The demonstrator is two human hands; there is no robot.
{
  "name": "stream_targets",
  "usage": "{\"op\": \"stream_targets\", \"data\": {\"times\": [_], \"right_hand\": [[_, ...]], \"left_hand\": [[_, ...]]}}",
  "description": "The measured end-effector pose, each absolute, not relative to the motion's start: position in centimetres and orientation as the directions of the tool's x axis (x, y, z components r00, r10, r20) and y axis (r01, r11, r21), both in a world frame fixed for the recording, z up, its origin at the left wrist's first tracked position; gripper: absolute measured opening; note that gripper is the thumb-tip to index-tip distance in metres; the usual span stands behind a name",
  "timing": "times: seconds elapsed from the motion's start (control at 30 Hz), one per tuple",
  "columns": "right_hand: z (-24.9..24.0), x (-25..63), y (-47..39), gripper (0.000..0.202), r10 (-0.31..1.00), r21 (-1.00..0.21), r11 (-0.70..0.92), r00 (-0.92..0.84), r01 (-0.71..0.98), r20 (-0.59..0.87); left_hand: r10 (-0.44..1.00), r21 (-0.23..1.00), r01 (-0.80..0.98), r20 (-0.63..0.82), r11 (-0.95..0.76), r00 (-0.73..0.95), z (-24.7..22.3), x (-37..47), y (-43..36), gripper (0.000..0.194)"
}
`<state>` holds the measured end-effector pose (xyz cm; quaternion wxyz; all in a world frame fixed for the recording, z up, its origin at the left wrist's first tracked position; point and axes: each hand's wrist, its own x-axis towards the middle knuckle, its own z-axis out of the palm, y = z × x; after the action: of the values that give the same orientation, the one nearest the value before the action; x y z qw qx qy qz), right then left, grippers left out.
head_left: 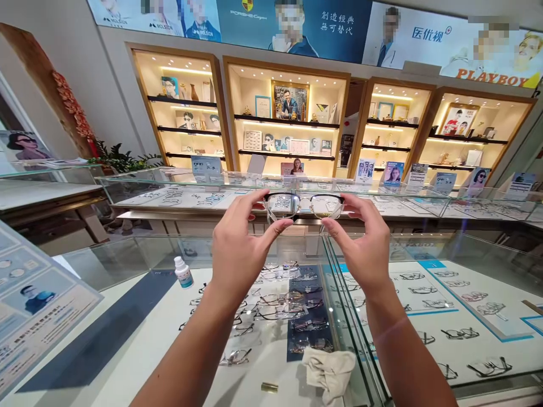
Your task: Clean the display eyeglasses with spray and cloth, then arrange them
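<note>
A pair of eyeglasses (304,204) with dark upper rims and clear lenses is held up level in front of me, above the glass display case. My left hand (241,240) pinches its left side, thumb below and fingers at the outer corner. On the other side my right hand (360,240) grips the right corner in the same way. Both hands are closed on the frame. Below them on the glass counter lies a crumpled cream cloth (328,370), and a small white bottle (184,274) stands to the left.
Rows of eyeglasses (309,325) lie inside the glass case (339,316) beneath my arms. A printed sign (38,311) leans in at the left. Farther off stand another glass counter (148,195) and lit wall shelves (291,121). A small gold piece (269,388) is near the front.
</note>
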<state>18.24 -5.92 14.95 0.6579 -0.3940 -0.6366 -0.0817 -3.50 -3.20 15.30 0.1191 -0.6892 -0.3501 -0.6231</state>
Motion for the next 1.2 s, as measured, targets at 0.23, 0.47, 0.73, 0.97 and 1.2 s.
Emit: {"op": "stream_targets", "data": {"times": [0.23,0.47,0.73,0.97,1.2], "right_hand": [[14.8,18.0,-5.7,0.047,0.453,-0.459,0.653,0.176,0.603,0.874],[14.5,18.0,-5.3,0.048,0.49,-0.501,0.663,0.184,0.556,0.852],[14.0,18.0,-4.7,0.052,0.561,-0.559,0.672,0.159,0.486,0.813],[14.0,17.3,-5.0,0.053,0.398,-0.42,0.681,0.179,0.6,0.9],[13.9,17.0,-5.2,0.051,0.241,-0.269,0.655,0.143,0.706,0.96]], "left_hand": [[0.315,0.272,0.643,0.948,-0.716,-0.049,15.2,-3.3,-3.2,0.053],[0.22,0.187,0.661,0.975,-0.727,-0.033,15.4,-3.2,-3.7,0.05],[0.148,0.138,0.67,0.988,-0.73,-0.042,15.6,-3.1,-4.2,0.051],[0.172,0.148,0.64,0.985,-0.754,-0.026,15.5,-3.3,-3.6,0.051],[0.276,0.239,0.565,0.961,-0.79,-0.021,14.9,-3.5,-1.7,0.054]]}}
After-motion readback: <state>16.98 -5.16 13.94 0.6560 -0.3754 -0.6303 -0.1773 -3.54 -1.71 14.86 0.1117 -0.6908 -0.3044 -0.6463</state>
